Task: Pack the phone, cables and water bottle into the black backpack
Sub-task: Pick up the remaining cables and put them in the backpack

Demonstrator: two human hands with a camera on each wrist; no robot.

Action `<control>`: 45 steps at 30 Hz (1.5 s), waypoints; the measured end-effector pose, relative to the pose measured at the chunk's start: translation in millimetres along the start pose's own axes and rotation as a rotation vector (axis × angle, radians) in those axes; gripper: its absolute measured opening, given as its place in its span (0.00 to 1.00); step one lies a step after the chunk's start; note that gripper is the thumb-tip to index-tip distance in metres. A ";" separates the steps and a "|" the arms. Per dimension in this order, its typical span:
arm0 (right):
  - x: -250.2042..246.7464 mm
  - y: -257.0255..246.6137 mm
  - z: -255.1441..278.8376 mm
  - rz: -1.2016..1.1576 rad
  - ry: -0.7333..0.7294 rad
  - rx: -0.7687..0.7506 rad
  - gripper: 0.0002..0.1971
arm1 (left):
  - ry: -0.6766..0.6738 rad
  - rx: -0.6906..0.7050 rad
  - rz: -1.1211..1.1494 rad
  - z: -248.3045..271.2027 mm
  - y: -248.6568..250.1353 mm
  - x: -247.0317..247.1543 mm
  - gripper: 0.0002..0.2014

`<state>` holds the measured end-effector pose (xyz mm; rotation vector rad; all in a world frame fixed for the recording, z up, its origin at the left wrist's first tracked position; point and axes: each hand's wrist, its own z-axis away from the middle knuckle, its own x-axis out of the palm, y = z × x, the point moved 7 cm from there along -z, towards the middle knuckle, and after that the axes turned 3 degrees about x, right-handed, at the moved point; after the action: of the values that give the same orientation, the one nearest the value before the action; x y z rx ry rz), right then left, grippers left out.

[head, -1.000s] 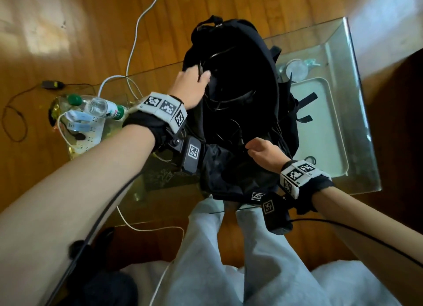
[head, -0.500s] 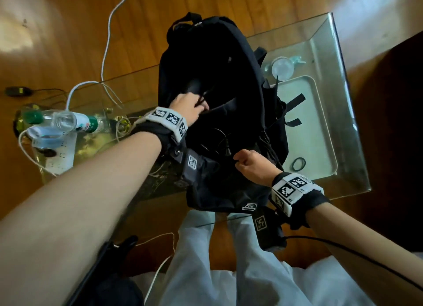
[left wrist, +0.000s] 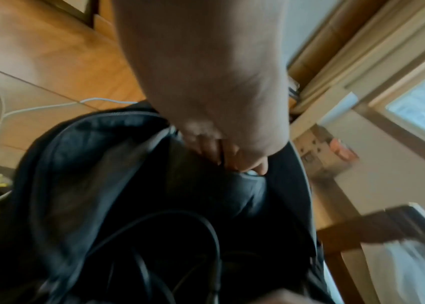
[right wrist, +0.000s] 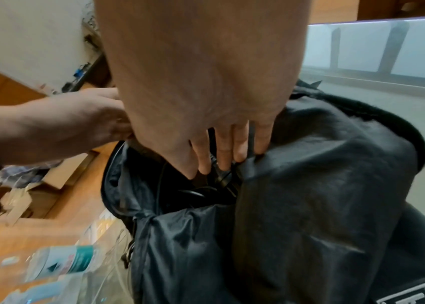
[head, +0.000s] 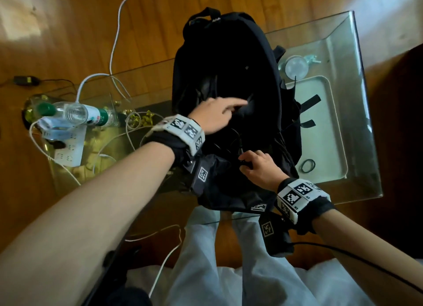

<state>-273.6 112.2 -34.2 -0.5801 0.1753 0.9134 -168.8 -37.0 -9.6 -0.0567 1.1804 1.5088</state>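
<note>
The black backpack (head: 240, 53) lies open on the glass table (head: 343, 42). My left hand (head: 219, 115) reaches across its opening with the index finger stretched out. In the left wrist view its fingertips (left wrist: 232, 158) bunch on a grey fold of lining. My right hand (head: 254, 166) is at the near edge of the opening, and its fingers (right wrist: 226, 156) hold a black cable (right wrist: 221, 176) that loops inside the bag (left wrist: 206, 226). The water bottle (head: 77, 114) lies on its side at the table's left end. No phone is in view.
A white power strip (head: 68, 152) and tangled white cables (head: 114, 42) lie near the bottle. Right of the bag, a pale tray (head: 325, 131) with a hair tie (head: 307, 166) shows under the glass, with a round clear object (head: 296, 67) further back. My legs are under the near edge.
My left hand left the backpack's upper rim and moved right and deeper across the opening, index finger now extended. The right hand stays at the near edge with the cable.
</note>
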 end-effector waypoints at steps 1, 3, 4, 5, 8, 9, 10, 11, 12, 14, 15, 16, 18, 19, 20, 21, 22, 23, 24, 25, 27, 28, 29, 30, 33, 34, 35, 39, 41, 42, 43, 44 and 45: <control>2.1 -7.1 -0.3 0.024 0.015 -0.026 0.20 | -0.059 0.010 0.008 5.4 0.4 13.1 0.27; 7.2 -23.6 -1.8 0.086 0.047 -0.079 0.22 | -0.052 0.045 0.103 15.1 -0.7 21.6 0.28; 10.7 -31.7 -3.4 0.124 0.055 -0.098 0.24 | 0.006 0.061 0.138 21.2 -4.1 18.1 0.28; 15.3 -38.6 -5.7 0.162 0.047 -0.105 0.26 | 0.086 0.068 0.152 29.5 -10.0 11.8 0.28; 38.4 -48.4 -14.3 0.226 -0.105 -0.039 0.32 | 0.316 0.006 0.176 65.8 -48.6 -6.3 0.25; 47.0 -48.3 -16.7 0.237 -0.160 -0.004 0.34 | 0.340 -0.058 0.194 79.6 -68.2 -8.1 0.24; 54.5 -48.4 -18.4 0.248 -0.198 0.027 0.35 | 0.329 -0.136 0.215 92.2 -91.4 -6.8 0.23; 60.6 -48.3 -19.3 0.261 -0.216 0.055 0.36 | 0.284 -0.214 0.218 103.6 -115.6 -3.0 0.22; 65.5 -48.2 -20.2 0.272 -0.215 0.078 0.37 | 0.219 -0.285 0.194 113.7 -139.4 2.2 0.20; 72.8 -48.6 -22.7 0.272 -0.192 0.117 0.42 | 0.109 -0.393 0.092 131.3 -183.2 12.5 0.17; 75.6 -49.1 -24.4 0.263 -0.182 0.133 0.45 | 0.079 -0.435 0.039 138.2 -201.9 16.3 0.17; 78.1 -49.5 -27.3 0.254 -0.174 0.149 0.47 | 0.059 -0.470 -0.004 143.0 -217.8 19.7 0.16; 80.4 -50.4 -34.0 0.252 -0.163 0.181 0.49 | 0.029 -0.502 -0.060 145.7 -238.1 25.8 0.17; 81.0 -50.8 -37.7 0.256 -0.158 0.197 0.50 | 0.028 -0.493 -0.079 143.7 -243.4 27.8 0.20; 80.7 -51.7 -41.5 0.261 -0.151 0.213 0.50 | 0.039 -0.465 -0.103 139.0 -245.7 28.5 0.23; 80.4 -52.3 -45.1 0.262 -0.145 0.229 0.49 | 0.058 -0.419 -0.138 132.4 -244.7 27.5 0.26; 81.1 -52.4 -48.3 0.262 -0.142 0.244 0.49 | 0.077 -0.354 -0.175 123.4 -242.0 26.7 0.30; 81.9 -52.4 -50.8 0.258 -0.140 0.257 0.49 | 0.085 -0.279 -0.209 113.2 -236.8 25.6 0.32; 84.3 -51.7 -53.4 0.252 -0.134 0.271 0.48 | 0.075 -0.196 -0.237 101.7 -232.4 27.2 0.34; 86.7 -50.7 -55.1 0.246 -0.125 0.283 0.48 | 0.050 -0.119 -0.266 91.2 -226.8 30.2 0.35; 92.8 -48.9 -56.2 0.233 -0.092 0.305 0.48 | -0.025 -0.031 -0.313 76.9 -220.7 43.1 0.32; 95.5 -48.8 -55.8 0.230 -0.073 0.316 0.47 | -0.055 -0.025 -0.322 74.0 -221.1 50.9 0.29; 97.2 -48.9 -54.8 0.231 -0.053 0.327 0.47 | -0.073 -0.041 -0.313 74.7 -223.7 58.3 0.26; 97.9 -49.9 -54.0 0.237 -0.037 0.335 0.47 | -0.067 -0.064 -0.302 77.7 -226.9 63.1 0.23; 99.4 -52.1 -54.0 0.260 -0.028 0.354 0.47 | 0.020 -0.117 -0.317 102.2 -238.2 65.0 0.18; 100.2 -52.3 -54.3 0.265 -0.029 0.359 0.46 | 0.037 -0.129 -0.317 113.7 -244.0 65.1 0.18; 100.9 -52.8 -54.6 0.269 -0.032 0.364 0.47 | 0.046 -0.133 -0.312 126.6 -250.0 65.5 0.18; 101.5 -57.4 -53.5 0.274 -0.015 0.404 0.46 | 0.109 -0.187 -0.273 180.0 -290.8 58.6 0.20; 104.1 -60.5 -52.4 0.252 0.009 0.414 0.46 | 0.213 -0.313 -0.213 207.7 -319.6 49.3 0.22; 106.4 -62.0 -51.5 0.233 0.024 0.422 0.45 | 0.269 -0.406 -0.185 222.2 -334.7 46.4 0.24; 109.0 -63.2 -50.4 0.219 0.042 0.430 0.45 | 0.308 -0.520 -0.154 237.5 -349.3 45.9 0.27; 111.5 -64.7 -49.6 0.214 0.061 0.438 0.45 | 0.323 -0.648 -0.114 252.4 -362.2 48.5 0.31; 113.2 -65.6 -48.7 0.214 0.076 0.447 0.44 | 0.313 -0.778 -0.050 267.1 -374.8 56.1 0.35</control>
<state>-148.3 133.6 -91.9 -0.1813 0.5037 1.0200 245.4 120.7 -145.6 -0.8615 0.7494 1.8774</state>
